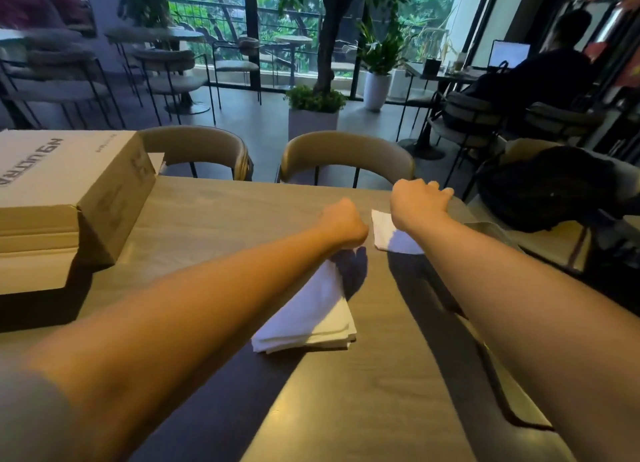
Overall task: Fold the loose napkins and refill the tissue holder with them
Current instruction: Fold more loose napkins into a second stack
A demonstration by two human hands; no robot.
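A stack of white folded napkins (311, 316) lies in the middle of the wooden table (214, 219). My left hand (341, 224) is curled into a fist and grips the stack's far end, which rises off the table towards it. A second white napkin (384, 234) lies flat just to the right. My right hand (417, 201) hovers over that napkin's far right corner with its back to the camera and fingers bent forward; what its fingers touch is hidden. No tissue holder can be made out clearly.
A large cardboard box (69, 198) stands on the table's left side. Two tan chairs (346, 156) face the far edge. A dark bag (547, 187) sits on a seat to the right, with a greyish object (491, 229) beside it. A person sits at a far table.
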